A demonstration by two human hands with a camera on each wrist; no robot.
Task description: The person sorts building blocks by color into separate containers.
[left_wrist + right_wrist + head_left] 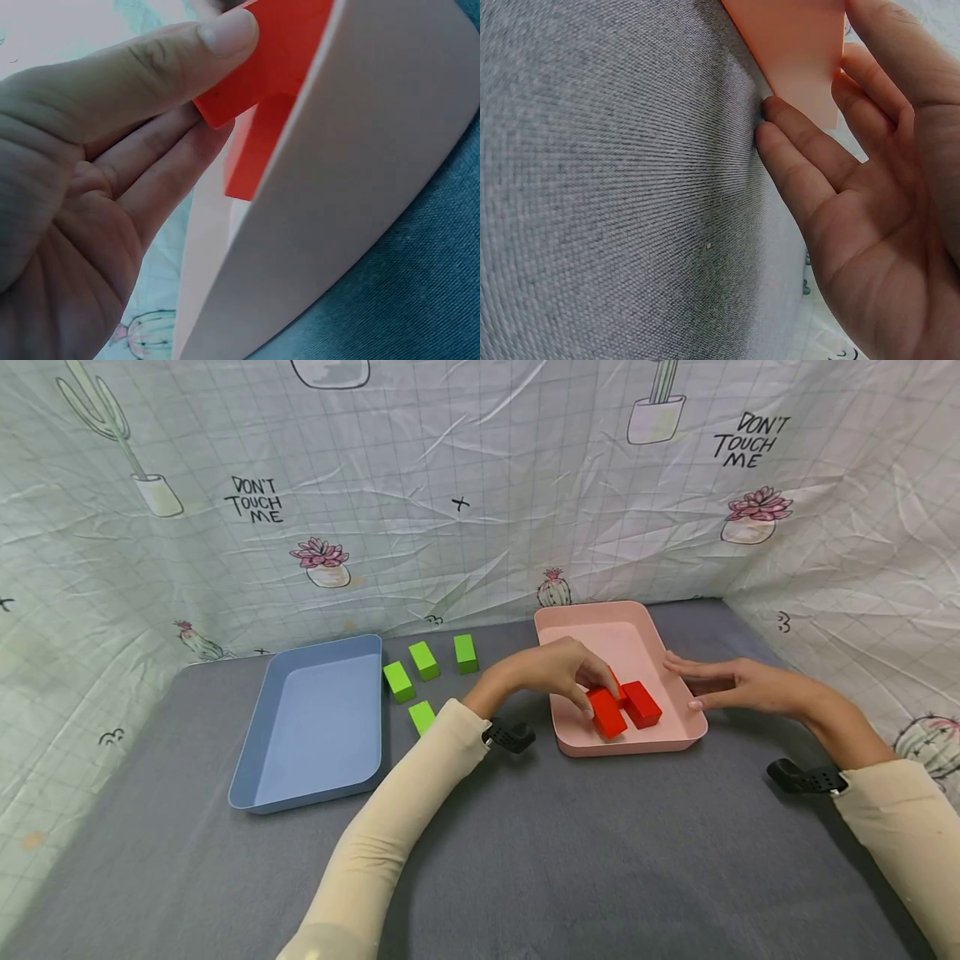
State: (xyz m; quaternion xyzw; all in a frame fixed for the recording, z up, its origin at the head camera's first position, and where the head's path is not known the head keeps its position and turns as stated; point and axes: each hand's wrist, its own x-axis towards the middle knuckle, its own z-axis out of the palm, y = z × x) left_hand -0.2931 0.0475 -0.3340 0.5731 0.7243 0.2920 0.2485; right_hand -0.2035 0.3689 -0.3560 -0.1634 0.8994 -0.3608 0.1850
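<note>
My left hand point(558, 668) reaches over the near-left side of the pink tray point(611, 639) and pinches a red block point(607, 714) between thumb and fingers. In the left wrist view that red block point(274, 60) is tilted just inside the tray wall, above another red block point(259, 150). Beside it in the tray lies a second red block point(642, 704); a third is partly hidden behind the fingers. My right hand point(738, 683) rests on the tray's right side with fingers extended. The right wrist view shows its fingertips point(774, 109) at the outer wall.
An unfilled blue tray point(318, 727) stands at the left. Between the trays are several green blocks, one point(466, 653) at the back and one point(422, 717) partly behind the left sleeve. A printed cloth point(420, 485) hangs behind the grey table surface point(600, 852).
</note>
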